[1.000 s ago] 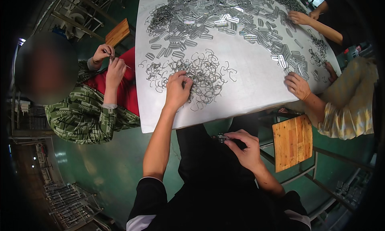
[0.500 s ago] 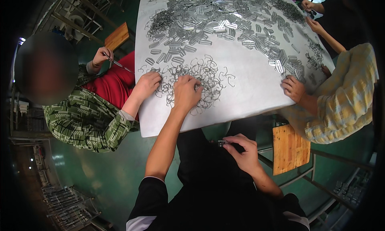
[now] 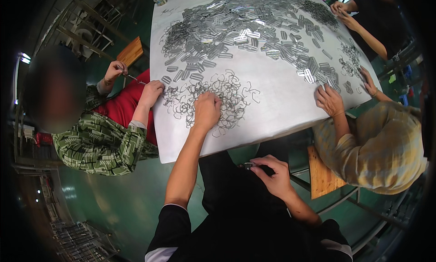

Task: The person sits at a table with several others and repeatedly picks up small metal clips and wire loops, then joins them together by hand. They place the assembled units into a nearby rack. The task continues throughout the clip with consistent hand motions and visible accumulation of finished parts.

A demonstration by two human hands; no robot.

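My left hand (image 3: 207, 111) rests on a loose heap of bent wire hooks (image 3: 229, 91) near the table's close edge. Its fingers curl down together into the heap; their tips are hidden, so anything between them is out of sight. Lower down, over my dark-clothed lap, my right hand (image 3: 274, 174) pinches a small metal piece (image 3: 248, 165) between thumb and fingers. Only the squarish end of that piece shows, too small to name surely. Beyond the hooks spreads a large pile of flat, slotted silver metal plates (image 3: 218, 39).
A person in a green patterned top sits left, one hand (image 3: 152, 93) at the heap's edge. Right, a person in plaid reaches to the plates with a hand (image 3: 330, 101). The white table (image 3: 272, 103) has a wooden stool (image 3: 323, 171) below it. Another person works at far right.
The view has shifted slightly. The left neighbour's hand has drawn back leftward from the hooks. The plaid-shirted person has leaned lower. My left hand stays at the heap; my right hand keeps its pinch.
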